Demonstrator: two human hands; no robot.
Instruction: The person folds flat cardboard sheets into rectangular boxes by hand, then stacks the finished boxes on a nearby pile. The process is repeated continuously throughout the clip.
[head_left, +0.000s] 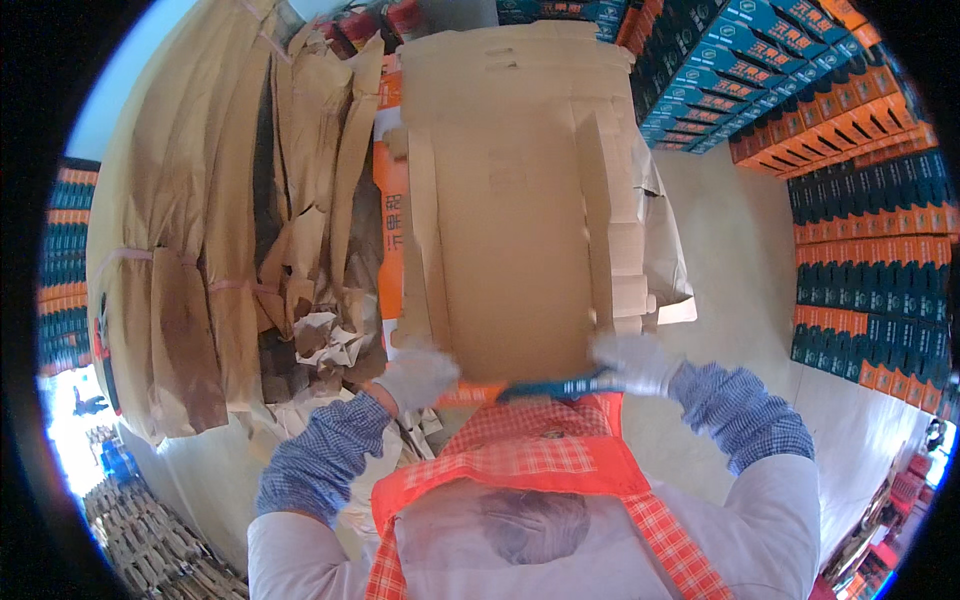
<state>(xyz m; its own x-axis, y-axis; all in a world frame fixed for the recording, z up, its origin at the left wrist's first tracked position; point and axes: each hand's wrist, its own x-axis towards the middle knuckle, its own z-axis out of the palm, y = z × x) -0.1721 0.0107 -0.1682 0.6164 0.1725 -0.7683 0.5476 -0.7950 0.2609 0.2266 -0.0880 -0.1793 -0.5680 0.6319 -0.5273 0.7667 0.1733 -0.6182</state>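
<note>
A flat brown cardboard box blank (517, 232) lies before me, its plain inner side up, with creased flaps along both long sides. At its near left corner is my left hand (421, 376), in a whitish glove blurred by motion. My right hand (636, 364), gloved alike, is on the near right corner; both seem to grip the blank's edge, though the fingers are unclear. An orange and teal printed strip (559, 387) shows along the near edge, close to my red checked apron (517, 454). More orange printed cardboard (392, 217) juts out beneath the left side.
Tied bundles of brown paper-wrapped material (180, 300) stand at left, with torn white paper (330, 339) beside them. Teal boxes (739, 71) are stacked at the far right. Orange and dark green boxes (870, 277) line the right wall. Brown paper (670, 262) protrudes right of the blank.
</note>
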